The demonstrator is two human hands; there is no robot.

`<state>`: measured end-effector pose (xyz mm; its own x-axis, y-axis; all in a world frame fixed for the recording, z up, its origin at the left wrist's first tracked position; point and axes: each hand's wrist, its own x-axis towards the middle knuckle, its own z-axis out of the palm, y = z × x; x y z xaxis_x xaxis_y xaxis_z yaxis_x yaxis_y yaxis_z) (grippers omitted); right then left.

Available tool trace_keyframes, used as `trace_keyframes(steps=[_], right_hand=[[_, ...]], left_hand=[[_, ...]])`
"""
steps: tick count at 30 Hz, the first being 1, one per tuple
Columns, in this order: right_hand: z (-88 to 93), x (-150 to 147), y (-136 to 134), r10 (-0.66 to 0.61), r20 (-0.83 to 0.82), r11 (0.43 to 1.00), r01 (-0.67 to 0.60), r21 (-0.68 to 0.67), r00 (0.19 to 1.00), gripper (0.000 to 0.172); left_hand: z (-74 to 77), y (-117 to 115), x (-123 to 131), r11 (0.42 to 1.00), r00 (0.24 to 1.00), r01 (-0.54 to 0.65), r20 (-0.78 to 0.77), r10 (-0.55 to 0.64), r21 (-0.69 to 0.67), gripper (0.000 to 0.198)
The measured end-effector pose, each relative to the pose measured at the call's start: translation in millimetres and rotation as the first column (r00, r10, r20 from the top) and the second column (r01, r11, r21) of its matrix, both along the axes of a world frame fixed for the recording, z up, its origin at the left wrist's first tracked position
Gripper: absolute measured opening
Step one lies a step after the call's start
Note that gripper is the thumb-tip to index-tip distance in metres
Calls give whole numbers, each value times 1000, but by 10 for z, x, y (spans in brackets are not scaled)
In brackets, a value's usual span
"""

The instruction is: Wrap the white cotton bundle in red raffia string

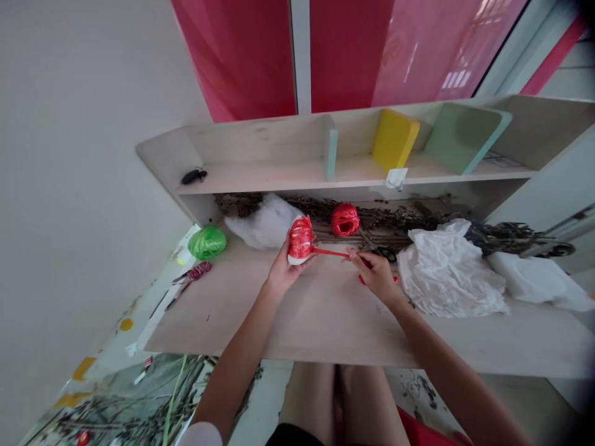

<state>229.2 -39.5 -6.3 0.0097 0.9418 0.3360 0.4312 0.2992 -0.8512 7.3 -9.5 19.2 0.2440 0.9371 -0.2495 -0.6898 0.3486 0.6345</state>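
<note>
Nearest, bare forearms [237, 378] above a pale wooden desk [325, 328], left hand [283, 272] gripping a seemingly light, soft red-wrapped ball [300, 240], right hand [374, 275] pinching its flimsy red strand [331, 252].

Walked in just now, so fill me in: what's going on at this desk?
A person at a pale wooden desk holds a white ball partly wrapped in red strips in their left hand. Their right hand pinches a red strip running from that ball. Nearby lie a red ball, black-handled scissors, a crumpled white plastic bag and a green ball.
</note>
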Motion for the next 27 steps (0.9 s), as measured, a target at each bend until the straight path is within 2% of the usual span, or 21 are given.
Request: trace_keyframes(steps=[4, 7, 10, 13, 17, 24, 27], right_hand=[[-32, 12, -4, -11, 213, 996, -8, 87, 977, 48], [-49, -10, -18, -47, 342, 976, -30, 217, 938, 41], [-55, -51, -37, -67, 411, 936, -86, 342, 909, 40], [-74, -82, -43, -61, 449, 914, -131, 383, 892, 32], [-123, -94, -26, 6, 404, 925, -159, 345, 915, 22], [-135, -113, -6, 81, 101, 982, -96, 161, 992, 28], [-139, -120, -2, 51, 67, 990, -59, 130, 996, 29]], left_hand=[[-10, 4, 7, 1000, 1000, -11, -13, 11, 0, 42], [-29, -7, 48, 1000, 999, 8, -34, -9, -7, 46], [-69, -41, 126, 999, 996, 43, -73, -42, 11, 49], [-121, -82, 209, 996, 989, 88, -119, -84, 30, 48], [-160, -119, 271, 992, 985, 120, -132, -115, 35, 50], [-126, -146, 301, 981, 973, 189, -140, -183, 33, 46], [-140, -157, 319, 987, 975, 150, -173, -139, 54, 45]])
